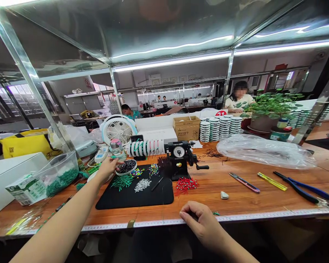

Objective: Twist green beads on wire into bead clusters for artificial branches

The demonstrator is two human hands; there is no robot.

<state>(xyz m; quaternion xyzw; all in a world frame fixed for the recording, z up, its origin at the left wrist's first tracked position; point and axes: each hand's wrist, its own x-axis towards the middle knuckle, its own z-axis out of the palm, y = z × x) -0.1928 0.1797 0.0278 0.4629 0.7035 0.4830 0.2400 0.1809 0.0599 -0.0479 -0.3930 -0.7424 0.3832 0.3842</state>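
Observation:
My left hand (108,168) reaches out to the rim of a white dish (135,168) filled with small black beads (126,166). Its fingers are drawn together, and a bit of green shows at the fingertips; whether it is held is unclear. Close to the table's front edge, my right hand (199,221) is curled with thumb and forefinger together, and anything inside is hidden. A black mat (137,201) between them carries green tube pieces (122,182), silvery beads (143,185), coloured beads (154,169) and a thin dark tool (157,183).
Behind the mat stands a hand-cranked winder (180,155) with white spools (146,147). Red pieces (186,185) lie beside it. Rightward are a pink cutter (244,182), a yellow strip (272,181) and blue-handled pliers (304,186). A measuring tape (164,221) lines the front edge.

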